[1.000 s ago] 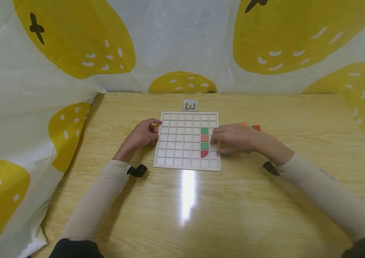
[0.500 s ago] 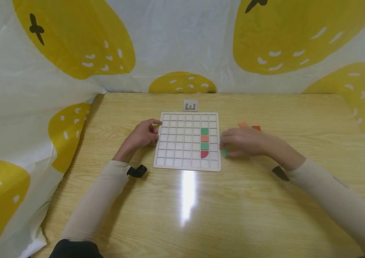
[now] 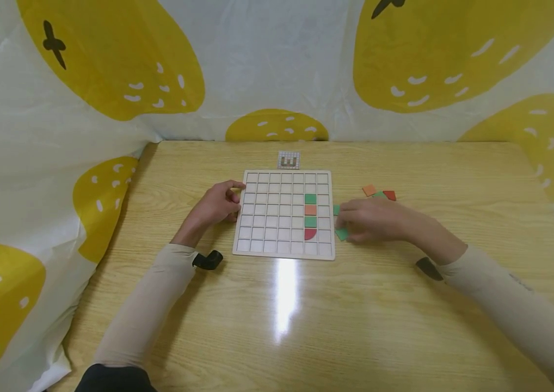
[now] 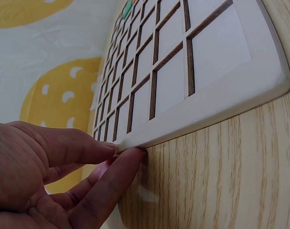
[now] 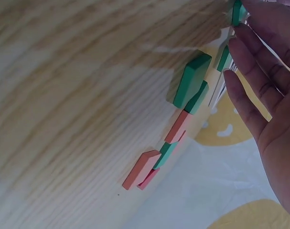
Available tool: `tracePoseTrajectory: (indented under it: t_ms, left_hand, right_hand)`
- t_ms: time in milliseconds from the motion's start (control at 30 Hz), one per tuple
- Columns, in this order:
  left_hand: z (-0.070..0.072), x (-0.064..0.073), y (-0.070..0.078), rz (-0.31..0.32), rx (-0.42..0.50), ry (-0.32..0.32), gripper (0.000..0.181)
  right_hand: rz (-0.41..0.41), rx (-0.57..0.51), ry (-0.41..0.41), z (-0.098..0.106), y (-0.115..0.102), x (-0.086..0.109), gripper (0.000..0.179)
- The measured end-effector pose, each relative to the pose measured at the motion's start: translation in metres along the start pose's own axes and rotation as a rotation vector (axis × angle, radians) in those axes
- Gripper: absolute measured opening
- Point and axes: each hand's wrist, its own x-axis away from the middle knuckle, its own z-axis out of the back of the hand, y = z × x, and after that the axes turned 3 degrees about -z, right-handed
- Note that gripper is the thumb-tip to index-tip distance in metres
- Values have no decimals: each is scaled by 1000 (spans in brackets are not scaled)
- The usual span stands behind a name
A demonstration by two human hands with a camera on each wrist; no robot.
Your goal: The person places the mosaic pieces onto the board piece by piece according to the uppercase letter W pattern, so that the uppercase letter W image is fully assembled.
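Note:
My left hand [image 3: 216,203] is at the left edge of a white grid board [image 3: 277,255]; in the left wrist view its thumb and a fingertip [image 4: 135,155] touch that edge. On the board's right side, one column holds a green tile [image 3: 310,198], an orange tile [image 3: 310,210], another green tile [image 3: 310,222] and a red rounded tile [image 3: 310,234]. My right hand [image 3: 370,219] reaches low over loose tiles just right of the board, fingers slightly bent. A green tile [image 3: 342,234] lies by its thumb side, and a second green tile [image 3: 337,209] shows beyond its fingertips.
Past the right hand lie a loose orange tile [image 3: 369,190] and a red tile [image 3: 389,195], with a green one between. A small pattern card [image 3: 289,159] lies behind the board. A fruit-print curtain [image 3: 277,65] hangs along the table's back and left.
My right hand has drawn back from the board's right edge to the loose tiles, uncovering the orange, red and green ones. The left hand has stayed at the board's edge.

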Motion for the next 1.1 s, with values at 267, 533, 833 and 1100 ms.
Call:
tracePoseTrajectory:
  t_ms: [267,533,833,1100]
  left_hand:
    - [0,1,2,2,9,0,54]
    - [1,2,2,5,8,-7,53]
    - [1,2,0,-4,13,-9,53]
    - [1,1,1,5,-3,-2,53]
  right_hand:
    - [-12,37,19,0,0,0,24]
    - [-50,92,17,2,3,4,28]
    - [-78,93,-28,4,7,3,29]
    - [-86,87,-30,7,8,2,27]
